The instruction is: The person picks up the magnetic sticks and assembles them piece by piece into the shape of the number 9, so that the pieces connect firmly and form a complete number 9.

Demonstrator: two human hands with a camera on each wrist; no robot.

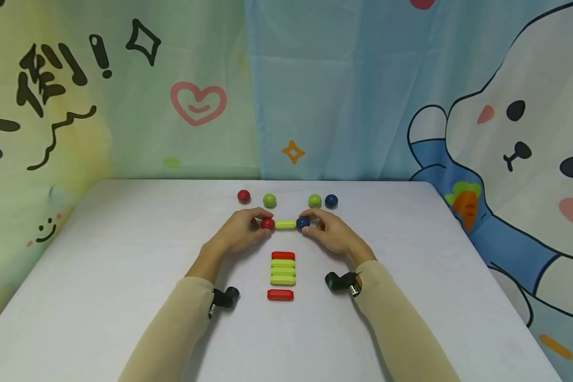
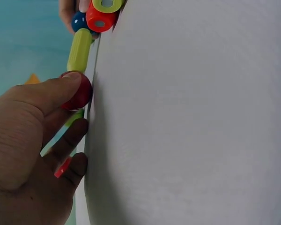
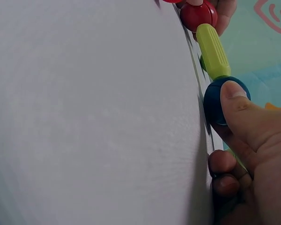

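Note:
My left hand (image 1: pixel 242 229) pinches a red ball (image 1: pixel 268 224) between thumb and fingers. Opposite it, my right hand (image 1: pixel 333 232) pinches a dark blue ball (image 1: pixel 303 223). A yellow-green ribbed rod (image 1: pixel 285 225) spans the gap, its ends touching both balls. In the left wrist view the thumb lies on the red ball (image 2: pixel 79 93), with the rod (image 2: pixel 79 49) running away from it. The right wrist view has the thumb pressed on the blue ball (image 3: pixel 218 101), the rod (image 3: pixel 213 51) meeting its top.
Behind the hands sit another red ball (image 1: pixel 244 197), two green balls (image 1: pixel 269 200) and another blue ball (image 1: pixel 331 201). Nearer me, several yellow-green rods (image 1: pixel 283 271) lie in a row with a red rod (image 1: pixel 283 255) at the far end and another red rod (image 1: pixel 280 295) closer. All rest on the white table (image 1: pixel 124 265).

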